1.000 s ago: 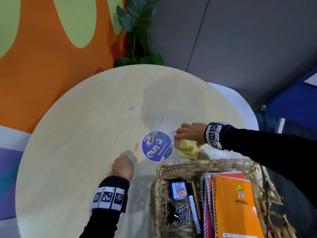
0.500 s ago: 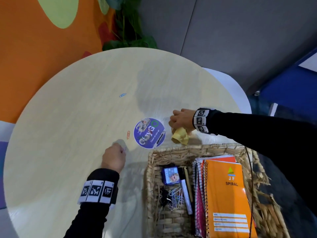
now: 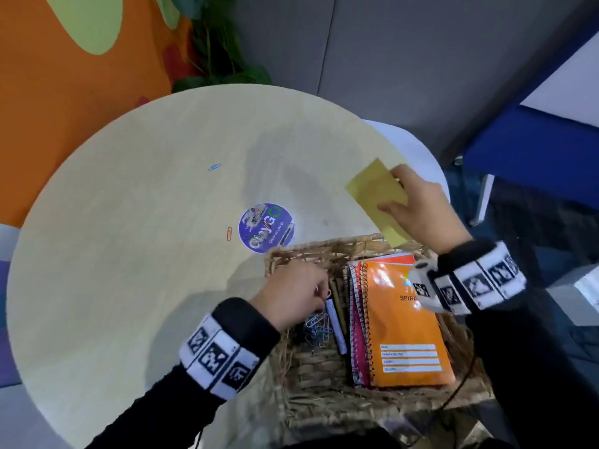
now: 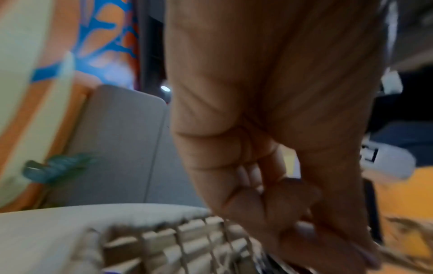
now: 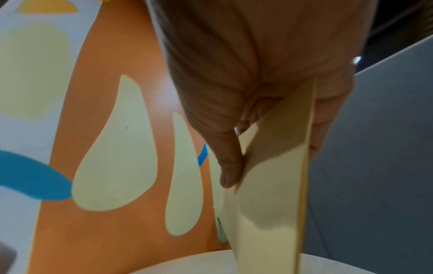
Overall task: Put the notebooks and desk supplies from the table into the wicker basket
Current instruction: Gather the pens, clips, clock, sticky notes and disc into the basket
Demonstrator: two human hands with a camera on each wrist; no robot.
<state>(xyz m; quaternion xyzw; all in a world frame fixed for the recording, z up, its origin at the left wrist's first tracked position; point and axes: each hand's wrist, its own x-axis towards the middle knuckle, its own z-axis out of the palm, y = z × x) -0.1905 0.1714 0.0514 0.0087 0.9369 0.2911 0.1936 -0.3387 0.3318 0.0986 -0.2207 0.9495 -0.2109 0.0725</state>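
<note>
A: What is nearest?
B: The left hand, fingers curled, dips into the wicker basket over paper clips; whether it grips anything, I cannot tell.
A: And farther?
B: The right hand pinches a yellow sticky-note pad above the basket's far rim, over the table.

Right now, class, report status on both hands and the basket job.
Right hand holds yellow sticky pad above table. Left hand in wicker basket; grip unclear. Blue paperclip and orange paperclip on table. Nothing blocking.
</note>
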